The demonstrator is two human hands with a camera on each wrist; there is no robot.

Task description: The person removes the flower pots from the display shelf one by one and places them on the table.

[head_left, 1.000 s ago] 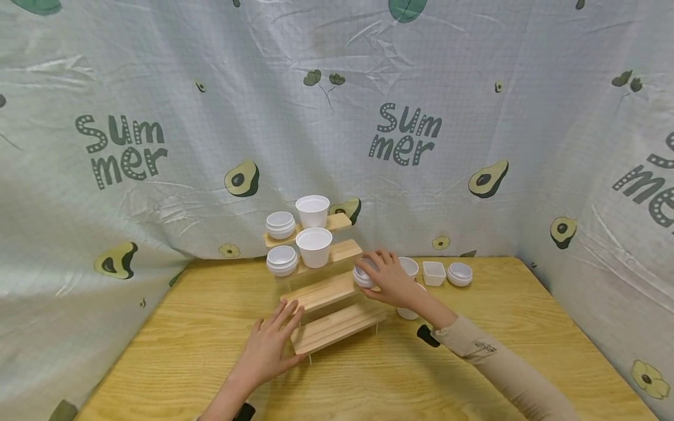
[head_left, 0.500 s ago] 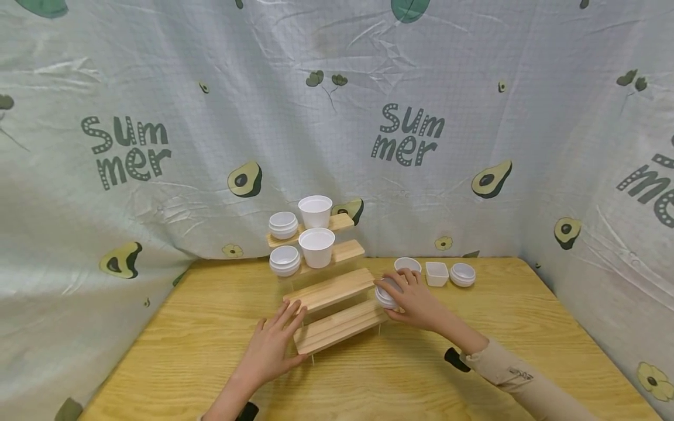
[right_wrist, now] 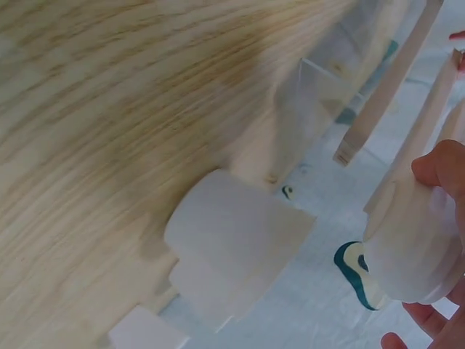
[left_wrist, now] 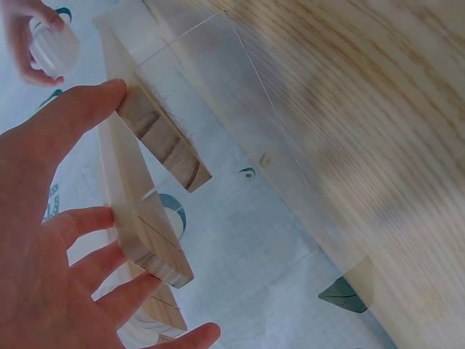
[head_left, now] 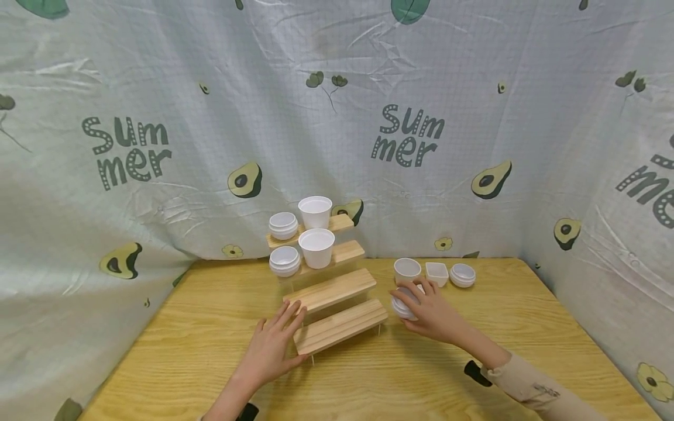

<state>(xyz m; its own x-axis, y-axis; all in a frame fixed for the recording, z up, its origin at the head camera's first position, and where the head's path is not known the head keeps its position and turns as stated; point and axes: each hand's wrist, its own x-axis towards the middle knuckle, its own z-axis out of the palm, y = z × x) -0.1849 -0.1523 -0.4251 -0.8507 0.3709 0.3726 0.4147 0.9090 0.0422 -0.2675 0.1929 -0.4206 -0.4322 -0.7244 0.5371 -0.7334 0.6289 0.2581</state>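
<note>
My right hand (head_left: 434, 316) grips a small round white bowl (head_left: 403, 305) with a ridged side, above the table right of a tiered wooden stand (head_left: 334, 290). In the right wrist view, the thumb and fingers curl round the bowl (right_wrist: 410, 251), and a white cup (right_wrist: 229, 225) stands on the table beside it. My left hand (head_left: 268, 348) rests against the stand's left end with spread fingers. The left wrist view shows the thumb and fingertips touching the shelf ends (left_wrist: 163, 145). Two white bowls (head_left: 284, 261) and two taller white cups (head_left: 316, 248) sit on the upper shelves; the lower shelves are bare.
Right of the stand, at the back of the wooden table (head_left: 179, 345), stand a round white cup (head_left: 408, 269), a square white cup (head_left: 436, 273) and a round white bowl (head_left: 463, 275). A printed curtain (head_left: 316, 134) hangs behind. Clear panels support the stand's shelves.
My right hand has carried the bowl away from the stand's third shelf, rightward and toward me over the table. The left hand stays at the stand's left end.
</note>
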